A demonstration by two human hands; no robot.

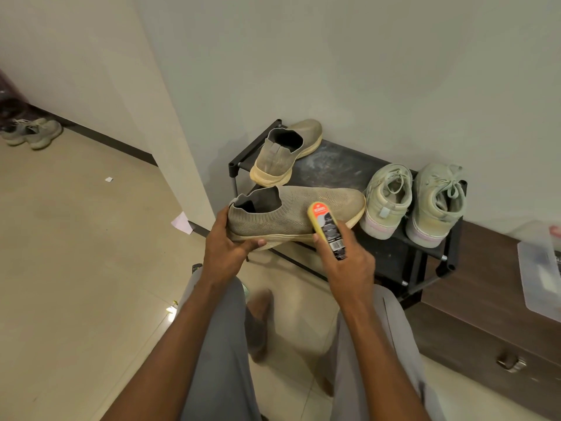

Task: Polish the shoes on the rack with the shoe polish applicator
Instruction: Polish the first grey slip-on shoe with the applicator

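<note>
The left hand (226, 244) grips the knit shoe (291, 212) by its heel, holding it sideways in front of the rack (340, 165) so the right hand (346, 259), wrapped round the polish applicator (326, 227), can rub its side.

We see our own body from above. Both forearms are bare from the bottom of the frame to the wrists, with no sleeves showing, and there is no watch, band or ring on either. Our left hand (226, 249) and right hand (349, 262) are bare too, without gloves; the nails we can see are short and plain. Below the arms, we wear loose grey trousers (218, 344) of a smooth, plain cloth. The right leg has a long lengthwise seam or crease running down it. Between the legs, one bare foot (261, 317) shows, blurred, with no sock or shoe.
</note>
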